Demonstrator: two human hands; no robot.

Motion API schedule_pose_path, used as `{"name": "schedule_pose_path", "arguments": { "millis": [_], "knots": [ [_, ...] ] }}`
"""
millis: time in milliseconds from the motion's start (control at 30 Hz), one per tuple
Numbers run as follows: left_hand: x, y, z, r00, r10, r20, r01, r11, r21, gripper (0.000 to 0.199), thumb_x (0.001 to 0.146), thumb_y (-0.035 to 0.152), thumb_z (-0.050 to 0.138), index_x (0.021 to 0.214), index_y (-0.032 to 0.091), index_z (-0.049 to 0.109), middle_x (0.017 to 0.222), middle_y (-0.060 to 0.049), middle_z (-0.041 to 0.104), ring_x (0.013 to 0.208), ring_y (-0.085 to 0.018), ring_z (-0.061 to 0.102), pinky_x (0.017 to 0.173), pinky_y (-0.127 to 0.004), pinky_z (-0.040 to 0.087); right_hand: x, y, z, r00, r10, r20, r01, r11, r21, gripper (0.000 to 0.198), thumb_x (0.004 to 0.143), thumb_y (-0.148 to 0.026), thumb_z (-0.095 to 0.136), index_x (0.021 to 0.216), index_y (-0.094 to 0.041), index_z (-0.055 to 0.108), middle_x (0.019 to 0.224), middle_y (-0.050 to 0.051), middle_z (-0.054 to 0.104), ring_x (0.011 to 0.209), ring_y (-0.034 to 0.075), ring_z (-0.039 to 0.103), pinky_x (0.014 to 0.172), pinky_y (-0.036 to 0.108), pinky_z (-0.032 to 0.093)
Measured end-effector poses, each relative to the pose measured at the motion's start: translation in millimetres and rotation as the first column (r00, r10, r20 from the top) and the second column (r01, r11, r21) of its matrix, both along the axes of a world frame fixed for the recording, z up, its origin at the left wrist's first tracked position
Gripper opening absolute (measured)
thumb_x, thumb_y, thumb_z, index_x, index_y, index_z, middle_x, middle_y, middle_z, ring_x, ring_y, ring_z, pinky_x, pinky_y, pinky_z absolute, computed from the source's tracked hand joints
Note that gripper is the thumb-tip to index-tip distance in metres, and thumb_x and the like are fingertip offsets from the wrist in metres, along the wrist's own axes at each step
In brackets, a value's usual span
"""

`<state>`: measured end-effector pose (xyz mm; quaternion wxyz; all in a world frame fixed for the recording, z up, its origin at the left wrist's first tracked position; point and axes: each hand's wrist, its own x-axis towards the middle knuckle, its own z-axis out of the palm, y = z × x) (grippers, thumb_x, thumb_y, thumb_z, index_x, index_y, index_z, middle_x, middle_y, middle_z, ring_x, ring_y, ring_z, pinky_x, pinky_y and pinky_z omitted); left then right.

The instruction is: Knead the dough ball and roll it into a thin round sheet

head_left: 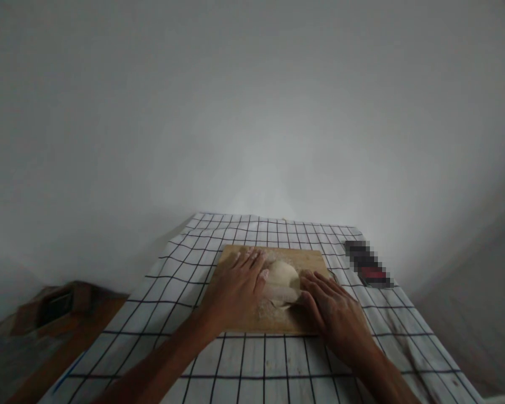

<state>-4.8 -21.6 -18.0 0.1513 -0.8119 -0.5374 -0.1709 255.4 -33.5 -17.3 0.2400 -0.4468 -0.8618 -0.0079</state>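
Observation:
A pale, rounded lump of dough (283, 279) lies on a floured wooden board (273, 324). Along its left side rests my left hand (239, 283), fingers stretched forward and thumb against the dough. My right hand (332, 306) is on the right side, its fingers extended flat and fingertips reaching the dough's edge. Neither hand is wrapped round anything. Loose flour is scattered over the board around the dough.
The board sits on a table with a white, black-checked cloth (252, 365). A blurred-out dark and red object (368, 266) lies near the right edge. To the left, low down, is a brown box-like thing (54, 308). A plain wall (252, 112) rises behind.

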Motion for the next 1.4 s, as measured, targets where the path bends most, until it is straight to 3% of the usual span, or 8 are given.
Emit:
{"name": "schedule_pose_path", "arguments": {
  "millis": [133, 233, 367, 567, 867, 1067, 1200, 1400],
  "knots": [
    [2, -34, 1.8, 1.0, -0.013, 0.009, 0.013, 1.0, 0.003, 0.05, 0.102, 0.034, 0.035, 0.148, 0.015, 0.042, 0.153, -0.012, 0.046, 0.144, -0.029, 0.039, 0.118, -0.052, 0.033, 5, -13, -11, 1.0, 0.022, -0.016, -0.021, 0.998, 0.064, 0.041, 0.101, -0.036, 0.047, 0.141, -0.028, 0.053, 0.145, 0.004, 0.056, 0.137, 0.028, 0.05, 0.118, 0.057, 0.033],
    [2, -34, 2.2, 1.0, -0.017, 0.004, 0.017, 1.0, 0.008, 0.05, 0.102, 0.035, 0.036, 0.147, 0.015, 0.043, 0.152, -0.012, 0.048, 0.144, -0.029, 0.038, 0.118, -0.052, 0.033, 6, -8, -14, 0.999, 0.034, -0.016, -0.032, 0.996, 0.082, 0.045, 0.101, -0.038, 0.048, 0.145, -0.026, 0.05, 0.149, 0.006, 0.052, 0.139, 0.029, 0.046, 0.118, 0.058, 0.033],
    [6, 1, 7.3, 1.0, -0.006, 0.016, 0.006, 0.999, 0.054, 0.044, 0.103, 0.032, 0.035, 0.14, 0.016, 0.051, 0.142, -0.014, 0.058, 0.14, -0.029, 0.045, 0.116, -0.052, 0.034, 4, 16, -10, 0.999, 0.039, -0.032, -0.038, 0.999, 0.031, 0.037, 0.103, -0.036, 0.042, 0.136, -0.027, 0.059, 0.144, 0.005, 0.058, 0.138, 0.027, 0.049, 0.115, 0.052, 0.041],
    [31, 60, 19.6, 0.996, -0.055, 0.065, 0.045, 0.99, 0.133, 0.04, 0.104, 0.036, 0.039, 0.137, 0.019, 0.053, 0.138, -0.011, 0.061, 0.139, -0.03, 0.045, 0.117, -0.056, 0.028, 3, 49, -16, 0.996, -0.018, -0.087, 0.022, 0.999, 0.042, 0.037, 0.104, -0.031, 0.036, 0.127, -0.023, 0.064, 0.137, 0.009, 0.063, 0.136, 0.027, 0.051, 0.112, 0.05, 0.045],
    [23, 95, 9.2, 0.993, -0.09, 0.079, 0.091, 0.996, -0.01, 0.037, 0.105, 0.032, 0.036, 0.133, 0.019, 0.057, 0.134, -0.01, 0.065, 0.134, -0.025, 0.052, 0.11, -0.044, 0.042, -7, 39, -16, 0.998, -0.054, -0.018, 0.054, 0.999, 0.009, 0.036, 0.104, -0.029, 0.033, 0.117, -0.023, 0.066, 0.131, 0.01, 0.066, 0.131, 0.026, 0.055, 0.112, 0.048, 0.045],
    [9, 69, -0.1, 0.993, -0.114, 0.013, 0.115, 0.991, -0.069, 0.04, 0.104, 0.033, 0.035, 0.137, 0.019, 0.054, 0.147, -0.012, 0.054, 0.141, -0.03, 0.043, 0.114, -0.052, 0.035, -16, 22, -6, 0.996, -0.089, -0.009, 0.089, 0.996, 0.015, 0.036, 0.104, -0.032, 0.034, 0.122, -0.025, 0.064, 0.134, 0.005, 0.065, 0.13, 0.026, 0.056, 0.111, 0.049, 0.045],
    [4, 27, -2.7, 0.999, -0.041, -0.002, 0.041, 0.999, -0.03, 0.046, 0.104, 0.037, 0.032, 0.143, 0.017, 0.048, 0.148, -0.012, 0.052, 0.143, -0.03, 0.04, 0.116, -0.051, 0.032, -20, -2, -8, 0.997, -0.075, -0.024, 0.076, 0.997, 0.023, 0.035, 0.102, -0.035, 0.041, 0.13, -0.027, 0.06, 0.142, 0.005, 0.059, 0.134, 0.029, 0.053, 0.108, 0.052, 0.047],
    [2, -32, -3.0, 0.998, 0.062, 0.027, -0.063, 0.997, 0.039, 0.051, 0.101, 0.037, 0.04, 0.15, 0.021, 0.04, 0.154, -0.008, 0.046, 0.145, -0.031, 0.035, 0.118, -0.056, 0.026, -19, -23, -22, 0.998, -0.045, -0.053, 0.051, 0.991, 0.127, 0.054, 0.099, -0.044, 0.051, 0.148, -0.023, 0.043, 0.152, 0.009, 0.048, 0.141, 0.033, 0.043, 0.116, 0.059, 0.035]
  ]
}}
